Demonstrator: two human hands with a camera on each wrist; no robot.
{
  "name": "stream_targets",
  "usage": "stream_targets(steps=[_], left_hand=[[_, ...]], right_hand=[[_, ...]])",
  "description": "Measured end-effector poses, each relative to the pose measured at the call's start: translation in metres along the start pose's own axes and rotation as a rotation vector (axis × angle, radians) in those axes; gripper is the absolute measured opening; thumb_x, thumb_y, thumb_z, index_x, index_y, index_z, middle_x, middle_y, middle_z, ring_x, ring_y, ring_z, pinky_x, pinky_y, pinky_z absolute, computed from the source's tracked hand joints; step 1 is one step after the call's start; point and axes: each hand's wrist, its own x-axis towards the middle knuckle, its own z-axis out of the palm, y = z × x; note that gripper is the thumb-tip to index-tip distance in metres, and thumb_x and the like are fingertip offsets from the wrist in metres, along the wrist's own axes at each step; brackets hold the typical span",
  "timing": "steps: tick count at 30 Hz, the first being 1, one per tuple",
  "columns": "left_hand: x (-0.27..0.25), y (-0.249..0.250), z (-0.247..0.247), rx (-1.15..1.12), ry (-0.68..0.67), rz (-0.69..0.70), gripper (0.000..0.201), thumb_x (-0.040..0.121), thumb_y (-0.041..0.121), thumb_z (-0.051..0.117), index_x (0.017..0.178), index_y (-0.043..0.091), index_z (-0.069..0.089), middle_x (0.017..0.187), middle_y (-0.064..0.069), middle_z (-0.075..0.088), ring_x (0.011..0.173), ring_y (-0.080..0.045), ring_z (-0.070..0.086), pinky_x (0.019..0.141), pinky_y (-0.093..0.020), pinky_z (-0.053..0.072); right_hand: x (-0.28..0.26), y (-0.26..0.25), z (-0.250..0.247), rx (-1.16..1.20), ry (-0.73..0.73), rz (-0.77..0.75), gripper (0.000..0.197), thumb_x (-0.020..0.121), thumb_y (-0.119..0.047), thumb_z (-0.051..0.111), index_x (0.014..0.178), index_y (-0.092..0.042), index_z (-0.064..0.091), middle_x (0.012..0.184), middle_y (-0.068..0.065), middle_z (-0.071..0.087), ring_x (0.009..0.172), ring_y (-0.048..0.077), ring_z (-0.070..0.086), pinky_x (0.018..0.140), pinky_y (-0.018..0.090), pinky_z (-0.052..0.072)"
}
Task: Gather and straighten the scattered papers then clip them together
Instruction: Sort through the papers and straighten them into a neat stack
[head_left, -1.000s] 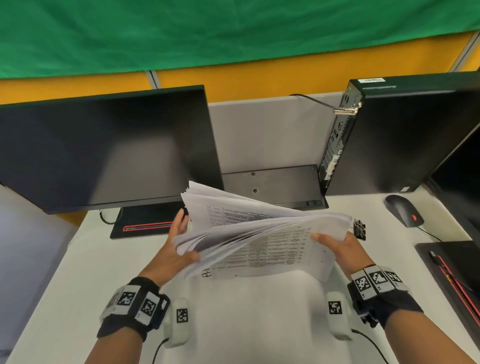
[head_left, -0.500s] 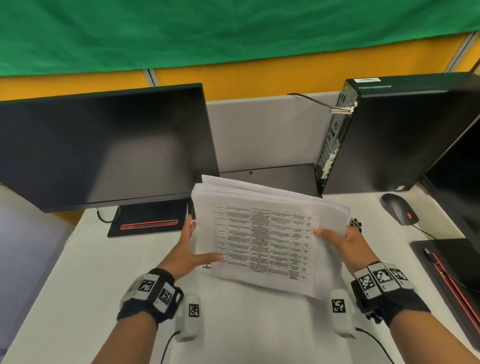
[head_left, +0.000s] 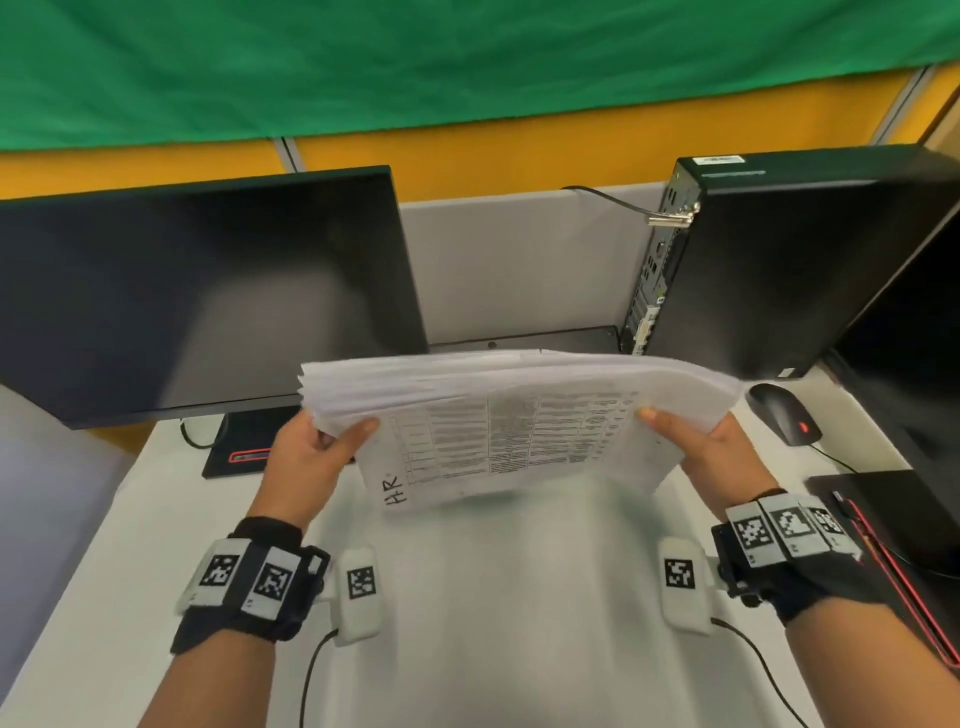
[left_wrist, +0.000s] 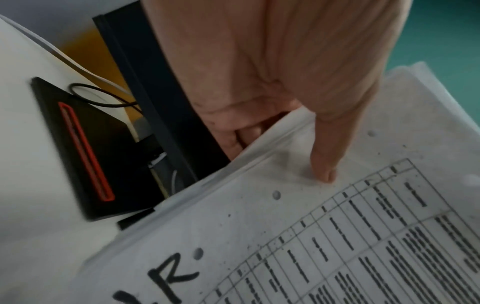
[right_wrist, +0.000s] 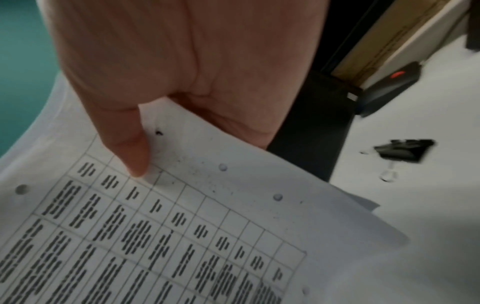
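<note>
The thick white stack of printed papers (head_left: 519, 415) is gathered and held above the white table (head_left: 493, 623), left hand (head_left: 306, 457) and right hand (head_left: 711, 457) pinching opposite ends. Its edges look uneven; squaring remains. The black binder clip (right_wrist: 405, 151) lies unused, right of the stack.

Your fingers on both hands are tucked behind the paper stack (head_left: 519, 415), so you see only the thumbs on its front sheet. The print in its table is too blurred to read. The stack covers the binder clip (right_wrist: 403, 151) in the head view; the right wrist view shows it smeared by motion. The second monitor (head_left: 914, 374) and the dark laptop (head_left: 893, 519) are cut off at the right edge.
</note>
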Motion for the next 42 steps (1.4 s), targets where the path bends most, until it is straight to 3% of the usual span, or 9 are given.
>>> stream_targets(steps=[5,12,16,19,26,31,35,39,42], left_hand=[[-0.013,-0.049,0.019,0.113,-0.040,-0.174,0.039,0.082,0.020,0.069,0.120,0.017,0.059,0.115,-0.002,0.068,0.104,-0.017,0.065,0.092,-0.039,0.052],[-0.015,-0.039,0.028,-0.003,0.090,-0.121,0.026,0.085,0.016,0.065,0.111,0.016,0.064,0.100,0.008,0.069,0.090,-0.005,0.066,0.062,-0.012,0.053],[-0.021,-0.052,0.030,0.088,0.014,-0.182,0.020,0.082,0.018,0.068,0.102,0.018,0.063,0.090,0.008,0.067,0.088,-0.013,0.066,0.074,-0.029,0.055],[-0.024,-0.055,0.031,0.101,0.020,-0.198,0.014,0.082,0.017,0.069,0.095,0.019,0.065,0.083,0.009,0.068,0.088,-0.020,0.068,0.063,-0.020,0.051],[-0.019,0.005,0.017,0.095,0.024,0.116,0.029,0.075,0.015,0.075,0.092,0.035,0.064,0.083,0.036,0.068,0.083,0.014,0.064,0.069,-0.002,0.048],[-0.026,-0.031,0.014,0.134,-0.082,-0.089,0.030,0.074,0.015,0.076,0.095,0.034,0.065,0.085,0.021,0.073,0.085,0.005,0.067,0.084,-0.026,0.053],[-0.033,-0.054,0.015,0.155,-0.124,-0.165,0.034,0.075,0.019,0.076,0.104,0.034,0.065,0.099,0.016,0.072,0.090,0.000,0.067,0.083,-0.032,0.055],[-0.029,-0.046,0.016,0.147,-0.090,-0.137,0.029,0.077,0.021,0.073,0.101,0.036,0.065,0.096,0.017,0.072,0.088,0.006,0.066,0.078,-0.023,0.053],[-0.027,-0.038,0.019,0.132,-0.074,-0.133,0.026,0.078,0.021,0.072,0.098,0.035,0.065,0.095,0.017,0.070,0.086,0.008,0.065,0.074,-0.017,0.050]], right_hand=[[-0.002,0.045,0.015,-0.103,0.038,0.173,0.026,0.081,-0.017,0.070,0.106,-0.015,0.064,0.102,0.010,0.069,0.093,0.023,0.066,0.072,0.028,0.054],[-0.003,0.043,0.018,-0.060,0.121,0.123,0.014,0.083,-0.019,0.068,0.095,-0.021,0.062,0.089,-0.004,0.067,0.083,0.010,0.063,0.065,0.022,0.049],[-0.005,0.055,0.019,-0.121,0.084,0.212,0.019,0.085,-0.021,0.066,0.102,-0.015,0.061,0.091,0.003,0.066,0.081,0.012,0.062,0.062,0.022,0.047],[-0.005,0.058,0.017,-0.122,0.093,0.222,0.018,0.085,-0.021,0.065,0.102,-0.014,0.062,0.095,0.006,0.067,0.087,0.020,0.063,0.068,0.027,0.049],[-0.001,0.038,0.011,-0.041,0.146,0.065,0.025,0.085,-0.006,0.063,0.108,-0.015,0.058,0.094,-0.006,0.064,0.086,0.003,0.059,0.068,0.015,0.043],[-0.006,0.054,0.009,-0.208,-0.015,0.118,0.024,0.080,-0.002,0.069,0.095,-0.021,0.063,0.093,-0.002,0.067,0.090,0.017,0.063,0.078,0.024,0.049],[-0.006,0.056,0.009,-0.272,-0.068,0.123,0.026,0.079,-0.004,0.070,0.085,-0.028,0.062,0.088,-0.003,0.067,0.083,0.007,0.062,0.070,0.018,0.047],[-0.001,0.050,0.006,-0.158,-0.029,0.139,0.040,0.074,-0.025,0.076,0.112,-0.016,0.065,0.106,0.007,0.070,0.099,0.021,0.065,0.080,0.031,0.051],[0.000,0.036,0.013,-0.080,0.006,0.108,0.054,0.065,-0.064,0.062,0.095,-0.019,0.067,0.094,0.006,0.067,0.086,0.023,0.061,0.073,0.034,0.047]])
